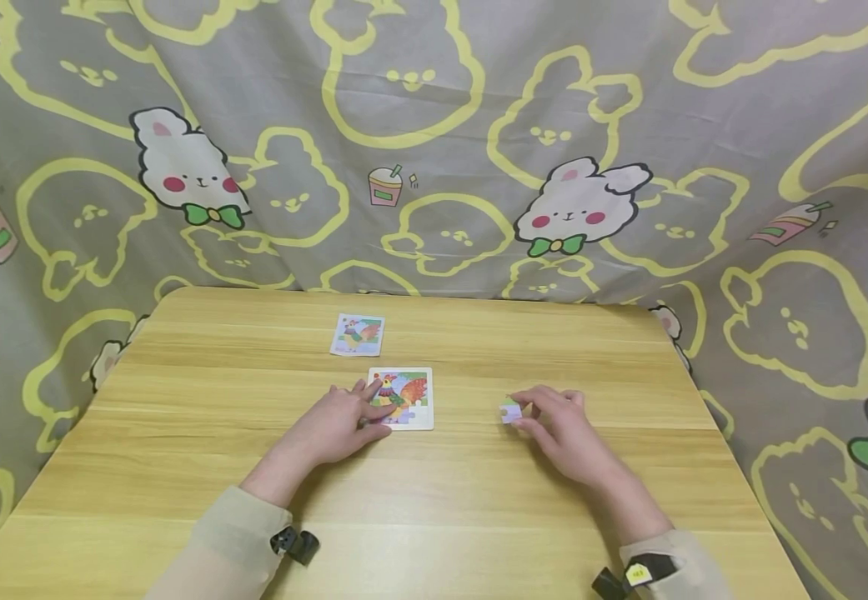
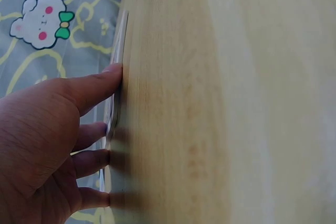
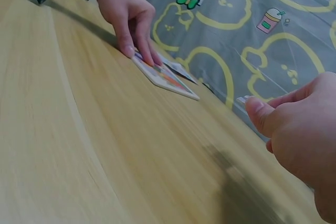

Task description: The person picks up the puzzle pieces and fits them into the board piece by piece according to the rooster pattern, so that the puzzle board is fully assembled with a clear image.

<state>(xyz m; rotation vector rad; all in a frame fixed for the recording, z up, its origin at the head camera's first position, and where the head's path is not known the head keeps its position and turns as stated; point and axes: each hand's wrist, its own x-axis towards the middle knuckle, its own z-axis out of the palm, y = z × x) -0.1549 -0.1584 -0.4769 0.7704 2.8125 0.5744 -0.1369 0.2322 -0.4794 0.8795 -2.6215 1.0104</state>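
A white-framed jigsaw puzzle [image 1: 423,398] with a rooster picture lies flat on the table, a pale unfilled area at its lower right. My left hand [image 1: 339,423] rests on its left side, fingers spread over the picture and thumb at the near edge. In the left wrist view the thumb and fingertips meet the thin edge of the puzzle [image 2: 119,45]. To the right, my right hand [image 1: 559,425] pinches a puzzle piece [image 1: 510,412], lilac with a green part, between thumb and fingers. Only a sliver of that piece [image 3: 242,99] shows in the right wrist view.
A printed card [image 1: 357,335] with the same rooster picture lies behind the puzzle, slightly left. The wooden table [image 1: 434,517] ends at the back against a grey curtain [image 1: 449,167] with rabbit drawings. Dark wrist-worn devices sit at both sleeves.
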